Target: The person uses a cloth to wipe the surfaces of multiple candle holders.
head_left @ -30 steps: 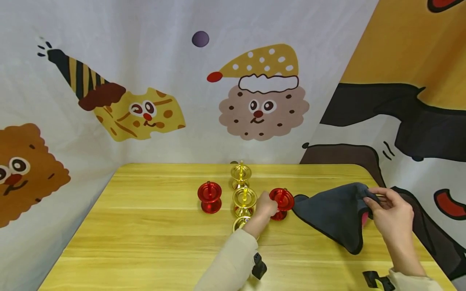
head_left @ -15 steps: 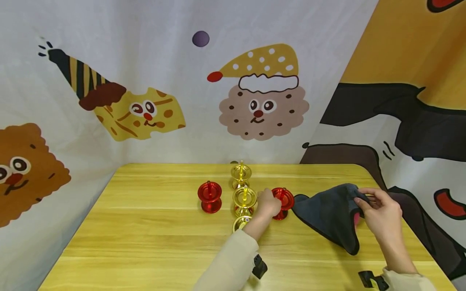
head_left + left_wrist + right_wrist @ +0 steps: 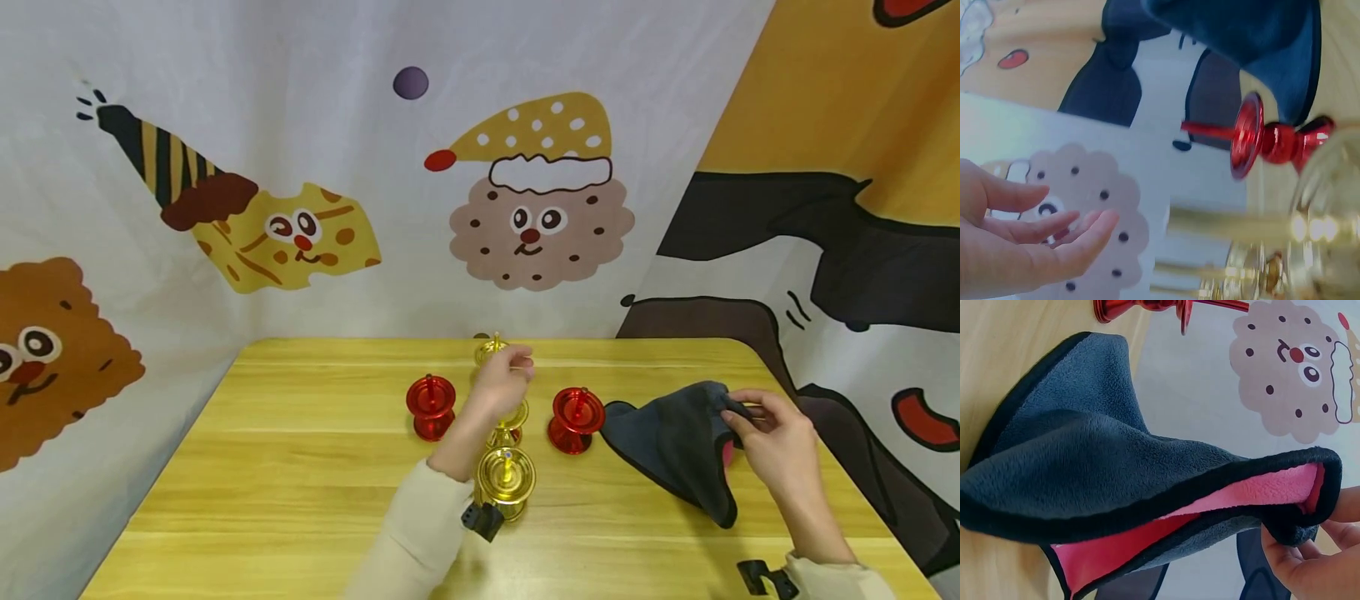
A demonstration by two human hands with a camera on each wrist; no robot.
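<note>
My left hand [image 3: 498, 387] hovers over the row of gold candle holders, its fingers loosely bent and holding nothing. It hides most of the middle gold candle holder [image 3: 517, 414] and part of the back gold candle holder [image 3: 487, 350]. In full view stands the front gold candle holder [image 3: 507, 482]. A red candle holder [image 3: 431, 408] is left of the row, and a second red candle holder [image 3: 576, 418] is right of it. At the right, my right hand [image 3: 780, 446] pinches the gathered corner of a dark grey cloth [image 3: 1085, 462] with pink lining, draped down to the table.
The light wooden table [image 3: 262, 500] ends at a printed cartoon curtain [image 3: 337, 125] behind it. A black wrist camera [image 3: 482, 521] on the left sleeve is beside the front gold holder.
My left hand has let go of the right red candle holder and moved up and left over the gold ones. My right hand has shifted slightly left with the cloth.
</note>
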